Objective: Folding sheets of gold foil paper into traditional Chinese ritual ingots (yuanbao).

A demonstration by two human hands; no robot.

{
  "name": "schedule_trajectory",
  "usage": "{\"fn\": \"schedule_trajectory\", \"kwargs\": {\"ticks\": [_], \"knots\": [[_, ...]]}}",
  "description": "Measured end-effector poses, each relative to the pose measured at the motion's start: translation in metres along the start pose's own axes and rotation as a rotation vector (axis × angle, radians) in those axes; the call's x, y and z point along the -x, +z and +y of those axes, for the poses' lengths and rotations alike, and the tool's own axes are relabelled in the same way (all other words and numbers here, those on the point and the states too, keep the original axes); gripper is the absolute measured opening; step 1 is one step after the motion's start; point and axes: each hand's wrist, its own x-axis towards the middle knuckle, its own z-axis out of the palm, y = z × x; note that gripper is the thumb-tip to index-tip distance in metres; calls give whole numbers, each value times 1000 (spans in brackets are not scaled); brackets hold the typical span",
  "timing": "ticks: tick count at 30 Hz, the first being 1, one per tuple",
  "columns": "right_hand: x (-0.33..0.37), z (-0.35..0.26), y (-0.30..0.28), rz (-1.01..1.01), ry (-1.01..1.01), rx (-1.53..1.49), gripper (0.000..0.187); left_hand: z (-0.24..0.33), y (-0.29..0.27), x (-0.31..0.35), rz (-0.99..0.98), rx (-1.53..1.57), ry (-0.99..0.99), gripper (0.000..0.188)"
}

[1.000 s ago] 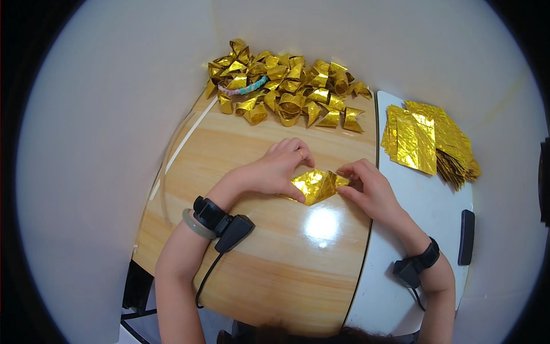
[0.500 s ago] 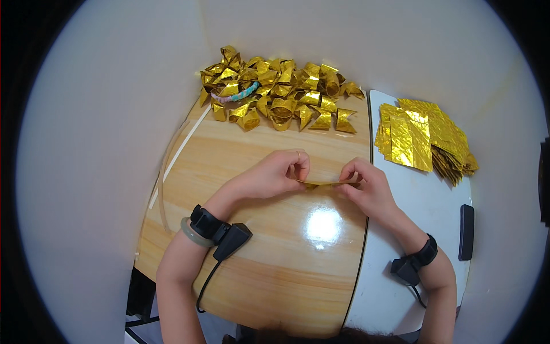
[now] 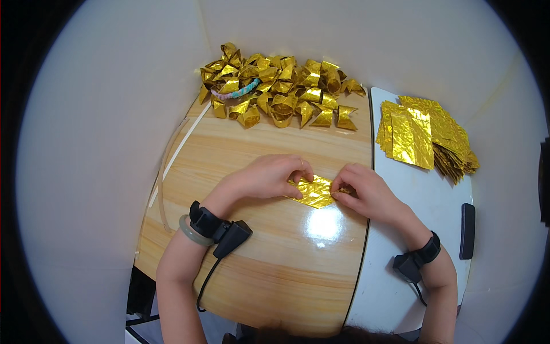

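Between my hands is a folded piece of gold foil paper (image 3: 315, 191), its shiny face turned up, just above the wooden tabletop. My left hand (image 3: 281, 176) pinches its left end between thumb and fingers. At the other end, my right hand (image 3: 364, 191) closes thumb and fingertips on the paper's right edge. The fingers cover both ends, so the folds there are hidden. Farther back lies a heap of folded gold paper pieces (image 3: 281, 110), curled and pointed at the ends.
A pastel braided band (image 3: 245, 90) lies among the heap. At the right, stacked gold foil sheets (image 3: 412, 137) rest on a white tabletop (image 3: 395, 229), with a dark bar-shaped object (image 3: 467, 231) near its edge. Pale walls enclose the wooden table (image 3: 275, 246). Black cabled devices are strapped to both wrists.
The gold paper, seen nearly edge-on before, now shows its broad shiny face. My right hand has shifted slightly lower; both hands still grip the ends.
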Motion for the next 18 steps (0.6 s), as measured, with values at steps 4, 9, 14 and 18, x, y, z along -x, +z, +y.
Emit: {"fn": "schedule_trajectory", "kwargs": {"ticks": [4, 9, 14, 18], "knots": [[1, 3, 1, 21, 75, 54, 10, 15, -9, -1, -150, -53, -185, 42], [-1, -1, 4, 96, -102, 175, 17, 21, -6, -4, -197, -106, -276, 38], [1, -2, 12, 51, -220, 7, 28, -2, 8, -2, -115, 107, 64, 39], [-2, -4, 2, -39, 103, -301, 28, 7, 2, -2, -149, 61, -28, 40]]}}
